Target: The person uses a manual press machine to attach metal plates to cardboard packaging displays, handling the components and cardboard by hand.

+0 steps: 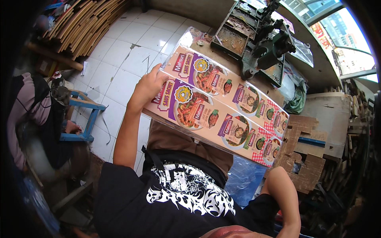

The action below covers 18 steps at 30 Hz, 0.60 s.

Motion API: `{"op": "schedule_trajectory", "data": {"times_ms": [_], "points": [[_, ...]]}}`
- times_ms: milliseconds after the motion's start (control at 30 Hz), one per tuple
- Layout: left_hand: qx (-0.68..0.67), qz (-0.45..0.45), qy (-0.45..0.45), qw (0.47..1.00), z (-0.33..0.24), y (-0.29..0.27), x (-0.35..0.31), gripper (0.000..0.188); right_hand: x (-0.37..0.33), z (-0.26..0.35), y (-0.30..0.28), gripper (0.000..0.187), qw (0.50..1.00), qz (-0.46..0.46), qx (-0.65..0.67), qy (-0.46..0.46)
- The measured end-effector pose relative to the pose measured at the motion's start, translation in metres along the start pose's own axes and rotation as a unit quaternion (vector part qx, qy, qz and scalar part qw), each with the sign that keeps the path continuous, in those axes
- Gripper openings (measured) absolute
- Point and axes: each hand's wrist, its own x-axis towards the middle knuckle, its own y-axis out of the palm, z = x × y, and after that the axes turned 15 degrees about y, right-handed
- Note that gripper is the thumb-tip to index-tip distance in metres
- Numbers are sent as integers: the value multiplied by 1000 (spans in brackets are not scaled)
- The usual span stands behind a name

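A long printed panel point(216, 109) in peach, purple and red check lies slantwise in front of my body. Pictures of food bowls and sachets repeat on it in two rows, with a pale line running between them. My left hand point(147, 89) is at the panel's left end, its fingers bent over the edge and closed on it; the thumb is hidden. Beneath its near edge shows a brown, board-like layer. My right arm point(283, 194) is folded at the elbow beside the panel's near right corner, and its hand lies outside the picture.
Beyond the panel a dark machine point(266, 53) stands beside a compartment tray point(234, 37) holding small bits. Cut brown boards point(303, 150) lie at right. A blue stool frame point(81, 115) stands at left on white floor tiles point(119, 75), with stacked brown strips point(81, 25) behind.
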Motion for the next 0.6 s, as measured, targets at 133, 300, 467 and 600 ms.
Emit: {"op": "schedule_trajectory", "data": {"times_ms": [133,300,467,600], "points": [[-2,7,14,1000,-8,4,7,61,-40,-47,-7,19,974,-167,-39,149],[-35,14,41,998,12,-3,1,59,-109,-133,23,14,648,-444,-292,546],[-32,26,68,997,17,-7,3,59,-147,-181,34,32,418,-467,-417,658],[-35,26,83,996,9,-11,5,58,-169,-203,40,37,350,-457,-390,719]]}}
